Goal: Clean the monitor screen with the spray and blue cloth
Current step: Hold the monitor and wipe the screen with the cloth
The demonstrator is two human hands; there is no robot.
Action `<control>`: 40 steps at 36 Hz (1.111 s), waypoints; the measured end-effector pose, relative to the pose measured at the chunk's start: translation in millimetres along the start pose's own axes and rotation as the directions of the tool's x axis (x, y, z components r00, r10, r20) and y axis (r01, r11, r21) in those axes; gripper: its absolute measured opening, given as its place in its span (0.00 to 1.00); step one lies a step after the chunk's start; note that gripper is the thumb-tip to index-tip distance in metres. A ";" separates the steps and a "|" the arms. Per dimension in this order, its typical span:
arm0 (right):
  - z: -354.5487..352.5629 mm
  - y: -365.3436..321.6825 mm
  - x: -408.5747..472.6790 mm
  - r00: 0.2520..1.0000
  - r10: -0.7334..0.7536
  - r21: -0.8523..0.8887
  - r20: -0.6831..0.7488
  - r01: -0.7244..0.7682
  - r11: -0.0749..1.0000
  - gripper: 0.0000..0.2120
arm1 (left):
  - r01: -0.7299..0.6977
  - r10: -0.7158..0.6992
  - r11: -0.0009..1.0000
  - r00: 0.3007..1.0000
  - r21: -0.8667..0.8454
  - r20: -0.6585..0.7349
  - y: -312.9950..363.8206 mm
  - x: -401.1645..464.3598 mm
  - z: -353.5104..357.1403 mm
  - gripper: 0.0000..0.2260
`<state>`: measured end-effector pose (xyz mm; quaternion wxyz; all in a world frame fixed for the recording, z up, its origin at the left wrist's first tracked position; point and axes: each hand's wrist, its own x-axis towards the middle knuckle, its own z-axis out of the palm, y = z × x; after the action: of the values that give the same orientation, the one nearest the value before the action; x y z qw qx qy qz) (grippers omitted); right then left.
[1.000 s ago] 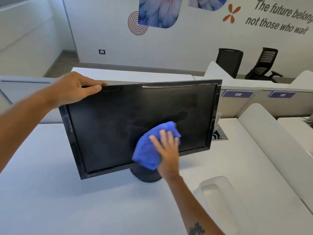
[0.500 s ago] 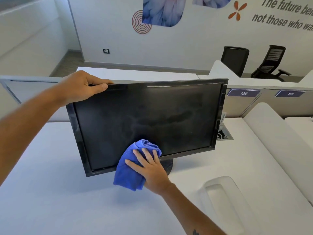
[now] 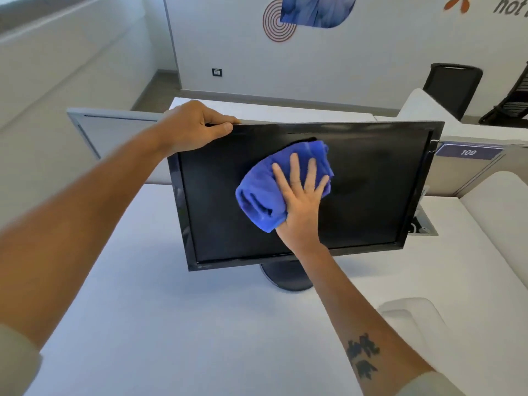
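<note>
A black monitor point(image 3: 371, 190) stands on a round black base point(image 3: 285, 277) on the white desk point(image 3: 177, 324). Its dark screen faces me and tilts slightly. My left hand point(image 3: 194, 127) grips the monitor's top left corner, thumb on the front bezel. My right hand point(image 3: 300, 204) lies flat with fingers spread, pressing a bunched blue cloth point(image 3: 263, 192) against the upper middle of the screen. No spray bottle is in view.
A frosted white tray-like object point(image 3: 411, 318) lies on the desk at the lower right. A cable opening point(image 3: 423, 227) sits in the desk right of the monitor. Low dividers with a "109" label point(image 3: 468, 152) run behind. Black office chairs point(image 3: 451, 87) stand by the far wall.
My right hand has carried the cloth from the screen's lower edge up to its upper middle. My left hand stays on the top left corner. The view has shifted closer and leftward.
</note>
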<state>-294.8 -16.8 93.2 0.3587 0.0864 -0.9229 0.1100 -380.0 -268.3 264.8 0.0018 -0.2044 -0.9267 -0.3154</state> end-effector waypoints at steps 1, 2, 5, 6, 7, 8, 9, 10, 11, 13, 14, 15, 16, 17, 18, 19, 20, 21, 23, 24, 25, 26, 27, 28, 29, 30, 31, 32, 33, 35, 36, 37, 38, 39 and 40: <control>1.7 -17.0 -1.6 0.993 -0.117 0.030 0.035 0.116 0.993 0.32 | 0.000 0.000 1.000 1.000 0.000 -0.003 -1.0 -0.6 -0.1 0.14; 3.6 -32.9 -3.2 0.975 -0.208 0.058 0.083 0.203 0.977 0.33 | -0.001 0.001 1.000 1.000 -0.001 -0.005 -2.2 -0.9 -0.3 0.14; 9.7 -73.0 -11.6 0.932 -0.319 0.115 0.173 0.303 0.946 0.33 | -0.014 0.014 1.000 1.000 0.000 0.005 -2.6 -1.6 0.4 0.15; 11.0 -83.9 -15.6 0.930 -0.316 0.119 0.188 0.298 0.947 0.32 | -0.015 0.015 1.000 1.000 0.005 0.004 -2.5 -1.8 0.7 0.15; 11.6 -93.2 -19.9 0.931 -0.305 0.125 0.200 0.284 0.951 0.31 | -0.013 0.013 1.000 1.000 0.011 0.001 -1.9 -2.5 0.9 0.15; 11.8 -100.8 -24.2 0.933 -0.291 0.136 0.214 0.266 0.954 0.29 | -0.007 0.007 1.000 1.000 0.013 -0.003 -1.4 -3.2 1.0 0.15; 12.2 -106.8 -28.5 0.933 -0.278 0.146 0.229 0.249 0.957 0.28 | -0.006 0.006 1.000 1.000 0.012 -0.005 -1.1 -3.8 1.0 0.15; 13.2 -112.0 -33.2 0.932 -0.269 0.155 0.244 0.236 0.959 0.27 | -0.005 0.005 1.000 1.000 0.009 -0.003 -0.5 -4.3 1.2 0.15; 14.6 -116.5 -38.3 0.928 -0.267 0.161 0.261 0.231 0.960 0.26 | -0.003 0.003 1.000 1.000 0.007 -0.001 0.1 -4.7 1.1 0.15; 18.5 -124.4 -50.9 0.904 -0.295 0.165 0.311 0.254 0.953 0.27 | -0.002 0.002 1.000 1.000 0.004 0.002 1.8 -4.8 0.6 0.15; 21.0 -127.3 -58.4 0.885 -0.320 0.166 0.338 0.279 0.946 0.27 | -0.007 0.007 1.000 1.000 0.003 0.003 2.4 -4.3 0.6 0.15; 23.3 -129.5 -66.2 0.866 -0.345 0.169 0.362 0.303 0.938 0.26 | -0.010 0.010 1.000 1.000 0.001 0.004 2.3 -3.7 0.6 0.15; 25.1 -131.2 -73.8 0.848 -0.363 0.175 0.385 0.319 0.931 0.26 | -0.007 0.007 1.000 1.000 -0.005 0.005 2.1 -3.2 0.7 0.15; 26.2 -132.7 -80.9 0.834 -0.371 0.183 0.409 0.323 0.928 0.25 | -0.002 0.002 1.000 1.000 -0.009 0.005 0.9 -3.2 0.6 0.15; 27.1 -133.8 -87.4 0.821 -0.371 0.193 0.435 0.317 0.928 0.24 | 0.003 -0.003 1.000 1.000 -0.011 0.001 -1.0 -3.1 0.4 0.15; 27.1 -135.1 -92.8 0.807 -0.368 0.200 0.462 0.310 0.930 0.23 | 0.006 -0.006 1.000 1.000 -0.012 -0.003 -3.2 -3.4 0.2 0.14; 26.5 -136.4 -97.6 0.791 -0.362 0.199 0.493 0.303 0.932 0.21 | 0.009 -0.009 1.000 1.000 -0.016 -0.006 -5.4 -3.7 0.1 0.14; 25.0 -137.6 -101.5 0.772 -0.357 0.197 0.526 0.297 0.934 0.19 | 0.008 -0.008 1.000 1.000 -0.023 -0.004 -6.9 -4.0 -0.3 0.14; 21.8 -139.3 -109.7 0.728 -0.348 0.196 0.591 0.288 0.937 0.17 | 0.002 -0.002 1.000 1.000 -0.027 0.004 -7.4 -4.0 -0.8 0.14; 20.9 -139.6 -114.1 0.706 -0.344 0.190 0.619 0.290 0.938 0.16 | -0.001 0.001 1.000 1.000 -0.024 0.007 -6.7 -3.4 -1.0 0.14; 20.1 -139.6 -118.4 0.685 -0.340 0.180 0.644 0.296 0.938 0.17 | -0.003 0.003 1.000 1.000 -0.020 0.010 -5.9 -2.5 -1.0 0.15; 19.2 -139.4 -122.1 0.666 -0.333 0.165 0.668 0.303 0.938 0.18 | -0.004 0.004 1.000 1.000 -0.016 0.012 -5.3 -1.7 -0.7 0.15; 18.5 -138.2 -125.2 0.650 -0.327 0.147 0.686 0.317 0.937 0.19 | -0.005 0.005 1.000 1.000 -0.012 0.014 -5.2 -1.3 -0.7 0.15; 17.5 -136.2 -127.3 0.641 -0.324 0.128 0.696 0.334 0.934 0.21 | -0.004 0.004 1.000 1.000 -0.009 0.018 -5.1 -1.0 -0.7 0.15; 15.6 -133.3 -128.2 0.639 -0.318 0.115 0.700 0.338 0.934 0.23 | -0.002 0.002 1.000 1.000 -0.009 0.021 -5.7 -1.0 -0.9 0.15; 13.2 -129.4 -128.3 0.645 -0.307 0.108 0.700 0.330 0.938 0.23 | -0.002 0.002 1.000 1.000 -0.011 0.025 -6.0 -1.5 -1.2 0.15; 9.8 -124.6 -127.2 0.659 -0.296 0.111 0.692 0.308 0.945 0.23 | -0.001 0.002 1.000 1.000 -0.014 0.028 -6.2 -2.2 -1.6 0.15; 6.1 -118.9 -125.7 0.677 -0.282 0.114 0.679 0.282 0.953 0.22 | -0.002 0.003 1.000 1.000 -0.016 0.031 -5.9 -3.2 -2.2 0.15; 1.6 -112.5 -123.8 0.701 -0.267 0.118 0.662 0.255 0.960 0.21 | -0.004 0.004 1.000 0.999 -0.019 0.033 -6.0 -4.0 -2.7 0.15; -9.7 -97.0 -119.2 0.753 -0.225 0.130 0.619 0.184 0.974 0.23 | -0.004 0.004 1.000 0.999 -0.025 0.033 -5.2 -5.2 -3.1 0.15; -15.6 -88.3 -117.2 0.786 -0.190 0.140 0.588 0.132 0.981 0.26 | -0.002 0.003 1.000 0.999 -0.025 0.034 -4.9 -5.5 -3.2 0.15; -21.3 -79.1 -116.9 0.816 -0.143 0.145 0.561 0.074 0.987 0.29 | 0.000 0.001 1.000 0.999 -0.022 0.036 -4.9 -5.6 -3.2 0.15; -26.1 -69.1 -118.4 0.833 -0.091 0.146 0.545 0.013 0.989 0.30 | 0.001 0.000 1.000 0.999 -0.017 0.038 -4.5 -6.0 -3.2 0.15; -28.9 -58.1 -121.7 0.830 -0.032 0.140 0.557 -0.056 0.989 0.31 | 0.003 -0.002 1.000 0.999 -0.014 0.039 -4.7 -6.1 -3.1 0.15; -31.0 -47.5 -125.5 0.815 0.026 0.126 0.579 -0.121 0.985 0.32 | 0.002 -0.001 1.000 0.999 -0.010 0.039 -4.6 -5.7 -3.2 0.15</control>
<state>-172.2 -44.1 36.8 0.0511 0.1077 -0.9791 0.1650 -377.0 -275.6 264.0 -0.0175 -0.2097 -0.9250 -0.3162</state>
